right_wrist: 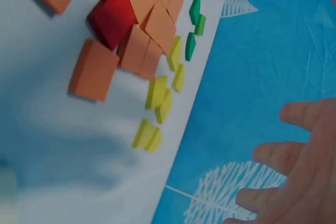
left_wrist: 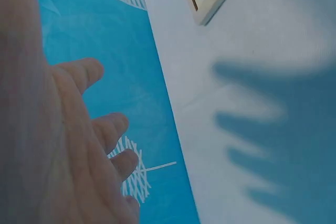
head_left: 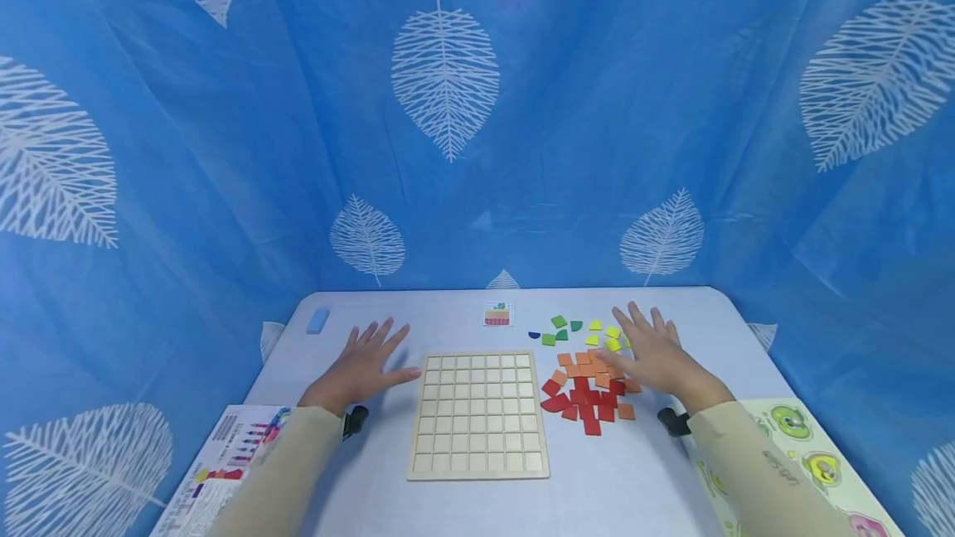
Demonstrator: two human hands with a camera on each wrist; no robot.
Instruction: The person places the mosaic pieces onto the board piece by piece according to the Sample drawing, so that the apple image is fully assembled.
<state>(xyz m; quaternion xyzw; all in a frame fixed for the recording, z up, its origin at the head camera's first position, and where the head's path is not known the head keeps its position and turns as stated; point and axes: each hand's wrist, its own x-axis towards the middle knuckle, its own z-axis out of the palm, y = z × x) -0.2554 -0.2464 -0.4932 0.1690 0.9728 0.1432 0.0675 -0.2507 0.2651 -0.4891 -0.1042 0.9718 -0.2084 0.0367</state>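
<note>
Left hand: the left hand [head_left: 361, 365] is raised over the worktop [head_left: 485, 508], fingers spread, holding nothing, its shadow apart from it.
Right hand: the right hand [head_left: 656, 355] also has spread fingers and holds nothing, with the thumb in front of the orange tiles in the head view.
Grid board: the wooden grid board [head_left: 479, 417] lies flat between the two hands, its left edge just beside the left thumb tip; its squares carry no tiles.
Warm tiles: orange tiles [head_left: 587, 370] cluster around and left of the right thumb tip; red tiles [head_left: 579, 396] lie nearer the person than that thumb.
Yellow and green: yellow tiles [head_left: 613, 333] sit just beside the right index finger, one partly hidden by the hand; green tiles [head_left: 548, 340] lie farther left of it.
Dark piece: a dark blue half-round tile [head_left: 534, 335] lies left of the greens, well apart from the right fingers.
Picture card: a small printed card [head_left: 498, 314] lies between the left and right fingertips, beyond the board.
Blue block: a light blue block [head_left: 317, 321] lies left of the left fingertips.
</note>
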